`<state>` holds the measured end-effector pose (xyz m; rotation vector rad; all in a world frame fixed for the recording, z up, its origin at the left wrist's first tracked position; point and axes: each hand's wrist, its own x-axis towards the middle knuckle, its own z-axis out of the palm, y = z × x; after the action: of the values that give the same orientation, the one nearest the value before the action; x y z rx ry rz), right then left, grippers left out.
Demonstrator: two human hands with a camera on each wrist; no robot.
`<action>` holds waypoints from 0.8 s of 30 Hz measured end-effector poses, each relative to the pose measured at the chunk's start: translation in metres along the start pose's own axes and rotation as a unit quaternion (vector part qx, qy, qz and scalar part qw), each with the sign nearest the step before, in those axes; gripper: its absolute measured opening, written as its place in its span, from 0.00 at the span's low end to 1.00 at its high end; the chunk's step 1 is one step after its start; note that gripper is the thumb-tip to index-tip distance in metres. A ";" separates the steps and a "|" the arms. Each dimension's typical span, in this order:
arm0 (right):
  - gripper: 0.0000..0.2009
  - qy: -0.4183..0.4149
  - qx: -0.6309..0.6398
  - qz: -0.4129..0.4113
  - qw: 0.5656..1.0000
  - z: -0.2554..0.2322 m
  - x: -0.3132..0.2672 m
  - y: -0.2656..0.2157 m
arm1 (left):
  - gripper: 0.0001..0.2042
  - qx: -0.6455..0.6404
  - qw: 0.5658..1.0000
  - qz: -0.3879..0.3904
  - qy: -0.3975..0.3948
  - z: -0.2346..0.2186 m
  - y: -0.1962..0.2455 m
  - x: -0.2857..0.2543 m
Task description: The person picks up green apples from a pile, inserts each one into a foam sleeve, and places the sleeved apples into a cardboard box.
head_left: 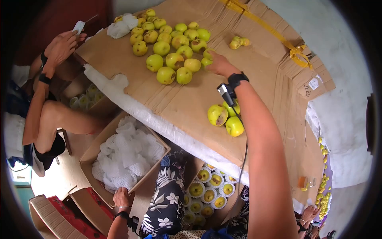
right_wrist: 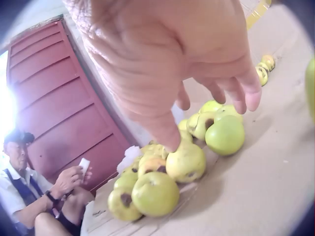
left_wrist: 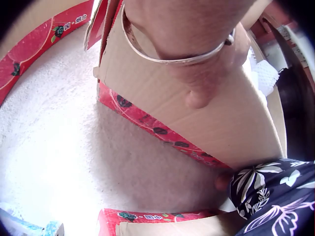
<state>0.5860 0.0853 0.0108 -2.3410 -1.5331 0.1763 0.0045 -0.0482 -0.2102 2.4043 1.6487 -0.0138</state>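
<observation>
My right hand point(head_left: 219, 64) reaches over the right side of a group of yellow-green apples point(head_left: 174, 60), many with brown spots. Its fingers are spread and relaxed in the right wrist view, with the thumb right at one apple point(right_wrist: 186, 163) and a greener apple point(right_wrist: 225, 135) below the fingers. My left hand point(head_left: 122, 197) grips the near wall of a cardboard box point(left_wrist: 231, 123), thumb on the outside and fingers over the rim. White foam nets point(head_left: 127, 153) fill this box. The left fingertips are mostly hidden in the left wrist view.
Several apples point(head_left: 217, 115) lie apart beneath my right forearm. A carton of netted apples point(head_left: 209, 193) stands by my legs. Across from me, a seated person point(right_wrist: 44, 191) holds a white foam net point(head_left: 79, 26). Yellow strap point(head_left: 274, 32) lies on the cardboard-covered table point(head_left: 191, 107).
</observation>
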 end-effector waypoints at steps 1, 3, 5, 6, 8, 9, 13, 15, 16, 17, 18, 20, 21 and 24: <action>0.32 -0.030 0.017 0.031 0.999 0.005 0.006 -0.001 | 0.15 -0.003 1.000 -0.003 -0.005 -0.003 0.002 0.001; 0.32 -0.023 -0.018 0.064 0.998 0.018 0.014 -0.005 | 0.15 -0.010 1.000 -0.017 -0.023 -0.001 0.000 0.001; 0.32 -0.019 -0.033 0.074 0.997 0.021 0.016 -0.001 | 0.15 -0.014 1.000 -0.013 -0.016 0.002 -0.002 0.002; 0.32 -0.019 -0.031 0.066 0.997 0.017 0.014 -0.001 | 0.15 -0.015 1.000 -0.010 -0.015 0.002 -0.001 0.002; 0.32 -0.056 0.047 0.076 0.994 0.006 0.008 0.000 | 0.15 -0.007 1.000 -0.001 -0.001 0.001 -0.001 0.003; 0.33 -0.094 0.122 0.098 0.983 -0.008 -0.002 -0.004 | 0.15 -0.003 1.000 0.005 -0.001 0.000 -0.001 0.001; 0.33 -0.068 0.197 0.086 0.974 -0.067 -0.060 -0.007 | 0.13 -0.004 1.000 0.005 0.002 -0.004 0.003 0.003; 0.31 -0.083 0.165 0.131 0.974 -0.091 -0.091 0.014 | 0.13 0.000 1.000 0.002 0.003 -0.005 0.004 0.002; 0.30 -0.085 0.148 0.149 0.974 -0.100 -0.105 0.028 | 0.13 0.000 1.000 0.002 0.004 -0.004 0.005 0.001; 0.29 -0.071 0.138 0.171 0.973 -0.104 -0.121 0.046 | 0.14 0.000 1.000 0.008 0.006 -0.002 0.005 0.001; 0.28 -0.057 0.131 0.191 0.971 -0.103 -0.136 0.064 | 0.14 0.002 1.000 0.014 0.009 -0.001 0.002 0.001; 0.28 -0.040 0.151 0.229 0.961 -0.088 -0.158 0.082 | 0.14 0.010 1.000 0.014 0.008 0.001 -0.001 0.001; 0.28 -0.037 0.176 0.249 0.952 -0.080 -0.168 0.089 | 0.14 0.009 1.000 0.015 0.008 0.003 -0.001 0.000; 0.27 -0.045 0.272 0.292 0.916 -0.065 -0.185 0.082 | 0.14 0.012 1.000 0.012 0.013 0.003 0.000 0.000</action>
<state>0.5994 -0.1256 0.0290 -2.2504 -0.6353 0.7567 0.0050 -0.0489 -0.2133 2.4520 1.6404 0.0026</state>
